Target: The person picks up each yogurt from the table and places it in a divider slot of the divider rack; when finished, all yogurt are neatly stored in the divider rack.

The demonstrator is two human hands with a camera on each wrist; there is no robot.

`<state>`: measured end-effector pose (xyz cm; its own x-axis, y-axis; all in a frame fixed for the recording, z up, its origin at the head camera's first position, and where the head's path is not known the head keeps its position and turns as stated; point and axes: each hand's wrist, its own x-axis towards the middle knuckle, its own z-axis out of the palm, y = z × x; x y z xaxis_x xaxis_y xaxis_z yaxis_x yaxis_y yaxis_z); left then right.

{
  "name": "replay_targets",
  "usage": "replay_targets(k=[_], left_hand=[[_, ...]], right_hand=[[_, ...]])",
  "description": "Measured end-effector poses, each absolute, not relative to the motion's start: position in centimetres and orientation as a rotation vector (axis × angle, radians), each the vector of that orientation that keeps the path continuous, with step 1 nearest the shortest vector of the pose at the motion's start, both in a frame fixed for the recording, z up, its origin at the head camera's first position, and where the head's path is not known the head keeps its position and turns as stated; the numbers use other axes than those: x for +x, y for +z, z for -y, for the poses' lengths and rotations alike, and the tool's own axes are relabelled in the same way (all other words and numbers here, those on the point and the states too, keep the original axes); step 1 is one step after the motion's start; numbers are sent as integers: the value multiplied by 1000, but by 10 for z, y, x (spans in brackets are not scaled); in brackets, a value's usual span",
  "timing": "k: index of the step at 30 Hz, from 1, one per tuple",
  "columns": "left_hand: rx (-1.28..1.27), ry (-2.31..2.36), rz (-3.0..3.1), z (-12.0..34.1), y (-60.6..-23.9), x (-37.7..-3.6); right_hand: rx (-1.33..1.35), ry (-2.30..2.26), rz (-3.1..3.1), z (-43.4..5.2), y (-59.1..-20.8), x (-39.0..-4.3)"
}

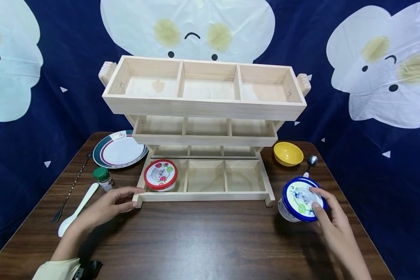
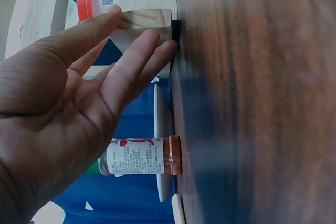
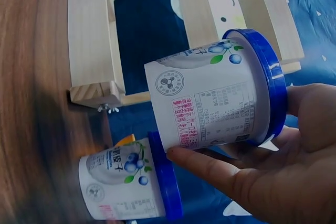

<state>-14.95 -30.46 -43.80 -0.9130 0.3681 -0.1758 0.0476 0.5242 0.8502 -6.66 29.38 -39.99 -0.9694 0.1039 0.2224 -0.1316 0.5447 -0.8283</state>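
From the head view, my left hand (image 1: 106, 208) rests spread-fingered against the front left corner of the pale wooden rack (image 1: 203, 196). My right hand (image 1: 330, 217) grips a blue-lidded yogurt tub (image 1: 300, 199) near the counter's (image 1: 196, 241) right edge. I judge this the pick-up step; next it needs lifting clear.

The left wrist view shows straight fingers (image 2: 131, 61) touching smooth wood beside a ribbed-cap spice jar (image 2: 140, 156).

The right wrist view shows my thumb and fingers curled round the glossy, tapered tub (image 3: 215, 95), a second one (image 3: 128, 187) below.

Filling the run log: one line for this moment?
left hand: touches rack corner | right hand: grips blue-lidded cup | red-lidded cup: in rack
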Motion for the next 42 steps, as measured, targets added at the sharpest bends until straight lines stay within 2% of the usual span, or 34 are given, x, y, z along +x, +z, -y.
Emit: replay_targets(k=[30, 42], left_hand=[[327, 1385, -2385, 303, -438, -150], [320, 1402, -2371, 302, -438, -149]], right_hand=[[187, 1472, 2582, -254, -373, -111], [269, 1589, 2506, -237, -375, -127]])
